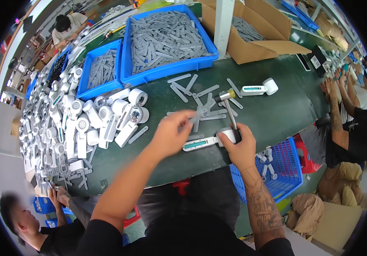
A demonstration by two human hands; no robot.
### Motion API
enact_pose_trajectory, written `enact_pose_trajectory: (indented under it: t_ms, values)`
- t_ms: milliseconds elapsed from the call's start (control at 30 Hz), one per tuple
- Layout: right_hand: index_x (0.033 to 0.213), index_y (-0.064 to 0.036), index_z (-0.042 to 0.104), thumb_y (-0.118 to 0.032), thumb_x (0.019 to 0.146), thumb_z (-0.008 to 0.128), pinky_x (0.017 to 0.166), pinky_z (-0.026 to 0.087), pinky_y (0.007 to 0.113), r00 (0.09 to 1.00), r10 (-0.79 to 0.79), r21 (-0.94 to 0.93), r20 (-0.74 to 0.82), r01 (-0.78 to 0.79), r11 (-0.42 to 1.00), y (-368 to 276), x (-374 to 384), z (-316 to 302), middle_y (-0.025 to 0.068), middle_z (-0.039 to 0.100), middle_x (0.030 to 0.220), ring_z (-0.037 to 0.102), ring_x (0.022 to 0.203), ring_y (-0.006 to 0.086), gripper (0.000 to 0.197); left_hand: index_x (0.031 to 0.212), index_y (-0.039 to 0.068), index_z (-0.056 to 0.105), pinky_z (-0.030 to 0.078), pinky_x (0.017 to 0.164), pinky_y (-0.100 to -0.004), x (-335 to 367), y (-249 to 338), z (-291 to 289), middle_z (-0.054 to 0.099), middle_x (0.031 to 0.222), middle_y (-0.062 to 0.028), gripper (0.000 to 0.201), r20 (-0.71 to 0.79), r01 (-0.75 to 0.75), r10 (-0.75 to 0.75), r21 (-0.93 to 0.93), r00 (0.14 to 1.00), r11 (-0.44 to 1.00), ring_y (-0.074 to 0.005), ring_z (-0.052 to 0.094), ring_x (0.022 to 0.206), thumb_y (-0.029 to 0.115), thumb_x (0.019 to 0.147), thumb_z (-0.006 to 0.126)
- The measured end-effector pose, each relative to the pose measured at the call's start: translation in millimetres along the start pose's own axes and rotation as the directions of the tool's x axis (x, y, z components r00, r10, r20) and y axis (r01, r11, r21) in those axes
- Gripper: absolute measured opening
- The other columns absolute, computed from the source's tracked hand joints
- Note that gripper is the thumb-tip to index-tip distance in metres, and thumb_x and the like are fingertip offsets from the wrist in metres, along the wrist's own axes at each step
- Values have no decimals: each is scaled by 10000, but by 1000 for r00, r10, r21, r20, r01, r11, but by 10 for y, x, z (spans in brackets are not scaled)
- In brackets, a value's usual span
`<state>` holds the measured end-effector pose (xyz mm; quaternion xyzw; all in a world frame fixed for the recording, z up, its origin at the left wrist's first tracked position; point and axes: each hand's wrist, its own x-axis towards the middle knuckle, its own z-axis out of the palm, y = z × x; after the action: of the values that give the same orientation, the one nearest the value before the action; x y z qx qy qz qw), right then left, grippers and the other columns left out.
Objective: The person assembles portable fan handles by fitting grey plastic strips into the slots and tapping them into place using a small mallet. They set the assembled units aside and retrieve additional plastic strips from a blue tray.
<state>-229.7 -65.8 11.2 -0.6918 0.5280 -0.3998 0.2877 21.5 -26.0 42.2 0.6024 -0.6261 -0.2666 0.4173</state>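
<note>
My right hand (242, 147) is closed round the shaft of a small hammer (231, 112) with a yellow-and-grey head pointing away from me. Its thumb presses on the round end of a white handheld shower head (202, 144), which lies near the table's front edge, a teal strip showing in its handle. Slightly blurred, my left hand (172, 132) is above the table, fingers closed on what looks like a grey plastic strip (198, 114). Loose grey strips (209, 90) are scattered beyond both hands. Another white shower head (256, 89) with a teal strip lies farther right.
White shower heads (83, 123) are heaped at the left. Behind are a large blue tray (128, 72) and a smaller blue tray (81, 89) of grey strips, and a cardboard box (251, 51). A blue basket (292, 170) stands below the table's right edge. Other people work left and right.
</note>
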Motion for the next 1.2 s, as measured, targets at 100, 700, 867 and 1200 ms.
enact_pose_trajectory:
  t_ms: [100,700,867,1200]
  values:
    - [1158,46,707,-290,831,938,854,576,401,1000,3,-1,4,-3,1000,-19,72,62,168,726,1065,721,950,332,523,1168,83,786,512,840,-437,-307,12,186,645,895,-116,199,33,-156,154,75,987,985,-323,625,915,99,977,732]
    - [1173,42,714,-329,846,929,843,576,427,996,-82,-107,23,84,991,-14,83,52,177,717,1084,714,961,357,539,1029,48,798,581,840,-423,-339,-41,588,778,1051,-105,115,-138,-194,204,84,969,977,-330,738,962,105,929,799]
    - [1184,50,712,-342,848,930,854,578,432,997,-74,-123,35,78,989,-8,83,74,183,719,1102,715,978,363,561,1034,48,777,571,847,-430,-327,-1,552,764,1009,-99,122,-123,-194,213,147,969,970,-333,720,958,110,931,793]
    - [1198,51,703,-347,852,923,860,574,438,999,-36,-108,22,38,993,-5,68,88,184,714,1101,712,988,374,572,1069,72,787,533,847,-442,-301,-61,443,704,947,-95,142,-54,-253,268,190,962,949,-332,650,937,69,932,747]
